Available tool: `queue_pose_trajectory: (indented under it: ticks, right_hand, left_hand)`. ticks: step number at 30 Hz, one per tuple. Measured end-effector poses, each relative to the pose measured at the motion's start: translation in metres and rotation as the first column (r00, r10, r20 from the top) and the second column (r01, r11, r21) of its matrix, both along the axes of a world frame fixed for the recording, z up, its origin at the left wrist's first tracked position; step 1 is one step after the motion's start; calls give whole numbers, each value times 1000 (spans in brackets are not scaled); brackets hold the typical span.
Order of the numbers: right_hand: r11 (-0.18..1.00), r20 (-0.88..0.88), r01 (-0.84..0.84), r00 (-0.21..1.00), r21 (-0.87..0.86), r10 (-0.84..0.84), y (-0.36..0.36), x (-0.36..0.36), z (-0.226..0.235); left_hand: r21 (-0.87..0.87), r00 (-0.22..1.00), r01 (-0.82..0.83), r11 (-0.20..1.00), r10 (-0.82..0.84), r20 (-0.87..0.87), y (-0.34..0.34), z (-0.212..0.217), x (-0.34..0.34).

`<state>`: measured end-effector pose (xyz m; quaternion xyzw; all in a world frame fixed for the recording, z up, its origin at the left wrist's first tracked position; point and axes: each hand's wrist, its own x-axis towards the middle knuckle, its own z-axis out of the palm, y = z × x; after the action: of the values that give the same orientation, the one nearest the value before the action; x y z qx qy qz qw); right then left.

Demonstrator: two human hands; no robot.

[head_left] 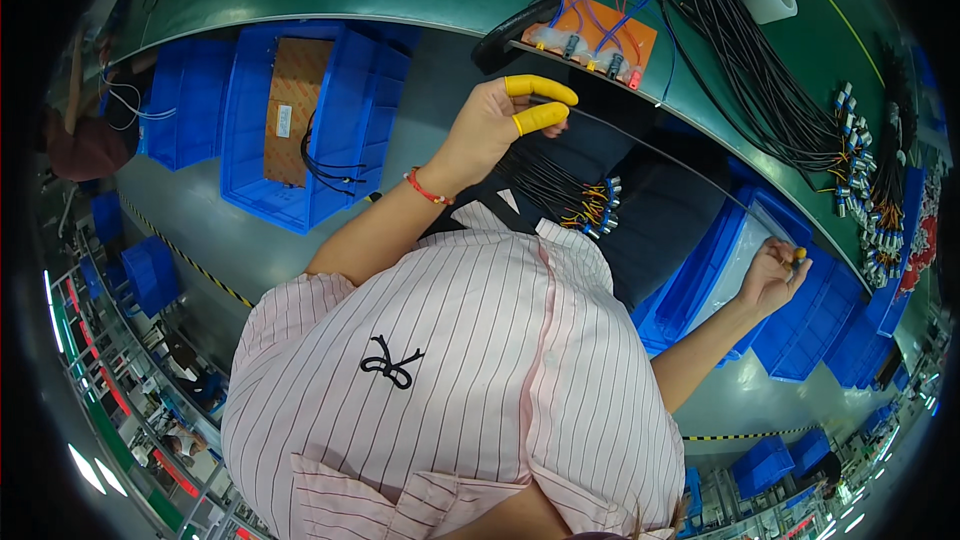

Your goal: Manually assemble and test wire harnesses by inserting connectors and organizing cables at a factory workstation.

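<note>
I judge the thin black wire (660, 152) light and limp, so my left hand (500, 120) and right hand (775, 275) pinch its ends with closed fingers.

cardboard box (296, 108): brown, rectangular, standing inside the blue bin (345, 130) left of the counter
label (284, 121): small white rectangle on the box's face

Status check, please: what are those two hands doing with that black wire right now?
Left hand pinches black wire with yellow-capped fingers. Right hand grips its far end. Wire stretched taut between them. Nothing blocking.
</note>
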<state>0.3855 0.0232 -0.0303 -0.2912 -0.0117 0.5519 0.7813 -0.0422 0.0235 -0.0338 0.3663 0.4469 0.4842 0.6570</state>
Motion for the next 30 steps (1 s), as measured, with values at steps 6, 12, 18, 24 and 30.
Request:
queue_pose_trajectory:
  ticks: [6, 12, 18, 24, 30]
  right_hand:
    - [978, 29, -208, 978, 7, 208, -12, 23, -40]
    - [956, 88, -293, 952, 5, 292, -4, -7, -33]
    - [959, 140, -280, 948, -51, 285, 8, -45, -23]
    - [938, 200, -346, 917, -30, 344, 15, -63, -24]
    - [928, 260, -371, 894, -29, 366, 17, -67, -26]
  left_hand:
    - [-89, 838, -9, 996, 56, 543, 4, 1, 19]
    - [-92, 868, 69, 993, -14, 496, 6, -5, 23]
    - [-157, 910, 53, 986, 17, 415, 9, 1, 23]
    - [-182, 920, 37, 983, 38, 390, 13, 6, 23]
    - [-150, 949, 25, 988, 24, 314, 13, 3, 23]
